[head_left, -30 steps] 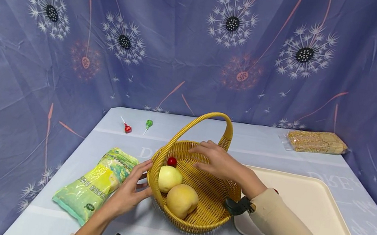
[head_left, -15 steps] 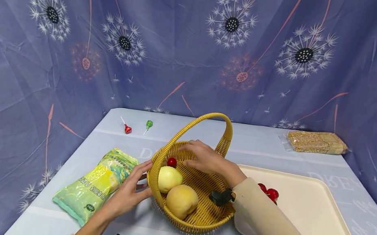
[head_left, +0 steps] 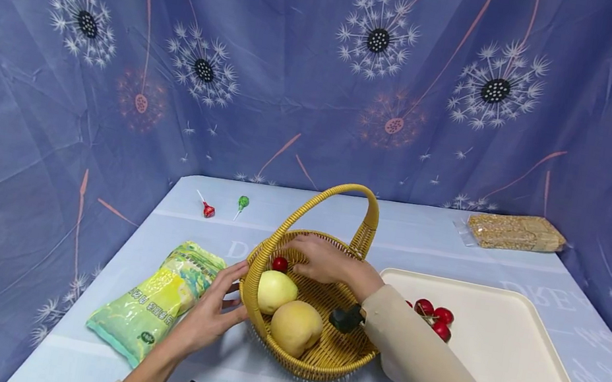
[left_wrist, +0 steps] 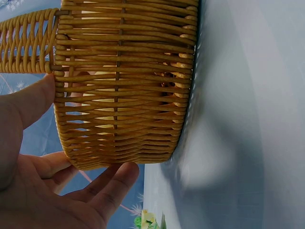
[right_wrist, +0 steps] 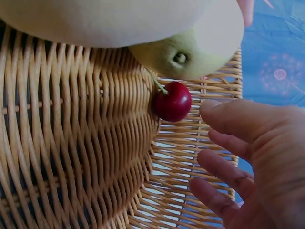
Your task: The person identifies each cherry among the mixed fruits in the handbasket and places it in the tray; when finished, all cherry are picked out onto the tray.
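Basket [head_left: 341,350]: woven yellow wicker with an arched handle, standing on the table [head_left: 452,254] between the bag and the tray.
Left hand [head_left: 208,316]: fingers straight, spread against the basket's outer left wall; thumb up near the rim in the left wrist view, fingertips [left_wrist: 119,174] touching the lower edge. Nothing clenched.
Right hand [head_left: 331,260]: reached inside the basket, fingers relaxed and slightly bent, holding nothing. In the right wrist view the fingertips [right_wrist: 224,112] lie just beside the cherry, not touching it.
Cherry [head_left: 279,264]: dark red, with stem, on the basket floor at the far left, tucked against the pear.
Pear [head_left: 275,291]: pale green-yellow, in the basket's left part, touching the peach.
Peach [head_left: 295,328]: yellow-orange, at the near side of the basket.
Tray [head_left: 525,359]: cream, rectangular, just right of the basket.
Cherries on tray [head_left: 433,315]: small red cluster at its left end, near the right sleeve.
Bag [head_left: 156,301]: green-yellow packet lying left of the basket, near the left hand.
Lollipops [head_left: 208,209]: one red, one green, far left of the table.
Packet [head_left: 516,232]: clear wrap, tan contents, far right corner.
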Demonstrator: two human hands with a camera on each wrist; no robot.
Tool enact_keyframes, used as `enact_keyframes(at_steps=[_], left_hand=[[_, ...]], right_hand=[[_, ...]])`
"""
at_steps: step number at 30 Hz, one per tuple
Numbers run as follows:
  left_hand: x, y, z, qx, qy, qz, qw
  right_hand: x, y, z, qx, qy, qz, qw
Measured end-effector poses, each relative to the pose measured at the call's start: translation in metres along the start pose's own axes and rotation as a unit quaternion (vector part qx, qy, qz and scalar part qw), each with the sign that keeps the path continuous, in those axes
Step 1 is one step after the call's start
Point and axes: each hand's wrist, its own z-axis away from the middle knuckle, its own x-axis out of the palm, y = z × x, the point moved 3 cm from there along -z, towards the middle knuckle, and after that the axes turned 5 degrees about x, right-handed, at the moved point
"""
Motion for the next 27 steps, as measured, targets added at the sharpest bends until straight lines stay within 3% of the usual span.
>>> enact_keyframes(at_steps=[8, 13, 27], left_hand=[[0.000, 0.000, 0.000, 0.008, -0.001, -0.004, 1.0000], [0.000, -0.001, 0.000, 0.011, -0.002, -0.005, 0.9999], [0.000, -0.001, 0.000, 0.008, 0.000, -0.004, 1.0000]], right_hand=[[0.011, -0.005, -0.007, -0.042, -0.027, 0.038, 0.998], [0.015, -0.005, -0.009, -0.047, -0.041, 0.058, 0.996], [0.019, 0.005, -0.005, 0.018, -0.063, 0.050, 0.997]])
